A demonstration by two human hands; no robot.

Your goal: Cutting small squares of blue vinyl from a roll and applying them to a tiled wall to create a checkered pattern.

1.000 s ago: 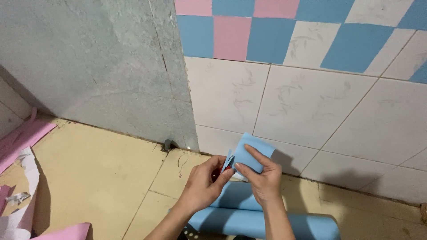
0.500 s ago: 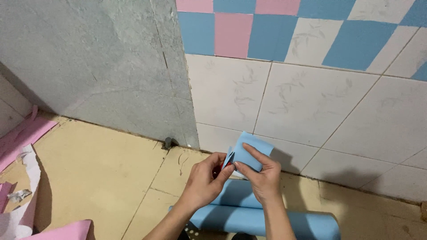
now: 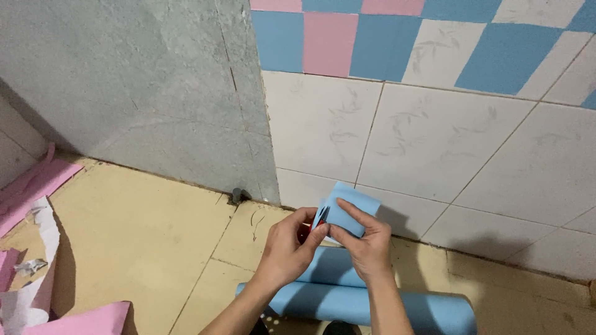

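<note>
Pinching a small blue sheet piece [image 3: 347, 209] above the blue roll [image 3: 360, 298], the right hand [image 3: 366, 245] pressed its fingers on the front. The left hand [image 3: 288, 248] gripped a small red-and-black tool [image 3: 318, 221] at its edge. The piece looked light, thin and bendable, best held near the edges.

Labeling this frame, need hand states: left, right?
Left hand: closed on a small red-and-black tool at the edge of the blue sheet.
Right hand: closed, pinching the blue sheet.
</note>
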